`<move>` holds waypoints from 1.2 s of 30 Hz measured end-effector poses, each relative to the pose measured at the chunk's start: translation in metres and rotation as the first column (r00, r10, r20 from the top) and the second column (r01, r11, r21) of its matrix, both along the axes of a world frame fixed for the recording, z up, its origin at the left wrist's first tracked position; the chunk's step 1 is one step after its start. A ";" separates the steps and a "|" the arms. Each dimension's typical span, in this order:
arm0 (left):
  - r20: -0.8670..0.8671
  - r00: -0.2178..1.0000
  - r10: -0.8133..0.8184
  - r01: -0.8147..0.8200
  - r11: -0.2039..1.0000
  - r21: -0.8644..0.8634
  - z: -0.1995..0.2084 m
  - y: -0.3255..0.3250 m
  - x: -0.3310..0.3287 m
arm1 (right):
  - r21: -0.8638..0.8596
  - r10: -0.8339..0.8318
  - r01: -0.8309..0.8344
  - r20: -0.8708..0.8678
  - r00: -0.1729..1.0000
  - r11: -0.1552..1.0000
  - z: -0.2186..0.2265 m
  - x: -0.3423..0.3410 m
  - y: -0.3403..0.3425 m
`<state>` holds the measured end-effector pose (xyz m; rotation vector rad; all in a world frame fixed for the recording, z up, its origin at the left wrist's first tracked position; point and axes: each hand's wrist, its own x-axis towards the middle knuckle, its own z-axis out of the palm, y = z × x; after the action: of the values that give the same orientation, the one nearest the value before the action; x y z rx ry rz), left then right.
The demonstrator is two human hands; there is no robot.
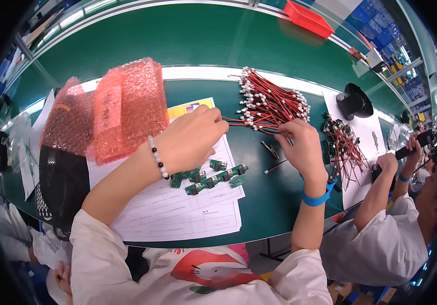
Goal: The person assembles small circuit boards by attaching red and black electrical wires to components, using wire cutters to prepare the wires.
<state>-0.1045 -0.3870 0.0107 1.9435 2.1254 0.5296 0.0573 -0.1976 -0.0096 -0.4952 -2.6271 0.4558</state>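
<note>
My left hand (193,138), with a beaded bracelet on its wrist, is closed on the end of a red-and-black wire lead. That lead (236,122) stretches right towards a heap of similar wire leads (274,104) with white connectors. At the heap's near edge, my right hand (300,147), with a blue wrist strap (316,199), has thumb and forefinger pinched by the wires; what lies between them is too small to make out. Several small green circuit boards (211,182) lie on printed sheets under my left wrist. One short loose lead (275,166) rests below my right fingers.
Red bubble-wrap packs (129,109) and a black mesh bag (62,180) lie at left. Beside my right hand is a small black-tipped metal clip (269,149). Further right are wired parts (348,147), a black round stand (354,101) and a co-worker (386,223). A red bin (309,19) sits beyond.
</note>
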 end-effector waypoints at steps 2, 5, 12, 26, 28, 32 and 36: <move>-0.022 1.000 0.017 -0.020 0.993 -0.118 0.003 0.003 -0.002 | 0.037 -0.086 0.080 0.207 0.975 0.996 -0.009 0.005 0.009; -0.028 0.999 0.037 -0.039 0.995 -0.087 -0.002 0.005 -0.006 | 0.117 -0.181 0.157 0.234 0.955 0.981 -0.014 0.009 0.012; -0.003 1.000 0.023 -0.023 0.999 -0.031 0.005 0.005 -0.002 | -0.188 0.021 0.047 0.343 0.939 0.981 0.016 0.024 0.015; 0.050 0.994 -0.098 0.091 0.988 0.124 -0.003 0.007 0.009 | -0.199 0.308 -0.269 0.199 0.930 0.942 0.010 0.013 -0.014; 0.114 0.987 -0.112 0.113 0.994 -0.005 -0.014 0.006 0.017 | -0.265 0.229 -0.238 -0.066 0.971 0.934 0.014 0.011 -0.015; 0.101 0.992 -0.075 0.078 0.997 -0.022 -0.031 0.019 0.033 | -0.057 0.140 -0.167 -0.328 0.934 0.984 0.017 0.010 -0.008; -0.121 0.973 -0.198 0.221 0.950 0.222 -0.048 0.021 0.037 | 0.073 0.156 -0.138 -0.459 0.874 0.988 0.016 0.004 -0.013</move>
<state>-0.0678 -0.3660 -0.0377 2.3349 1.9515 0.6830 0.0612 -0.2102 0.0067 -0.1442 -2.2069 0.4999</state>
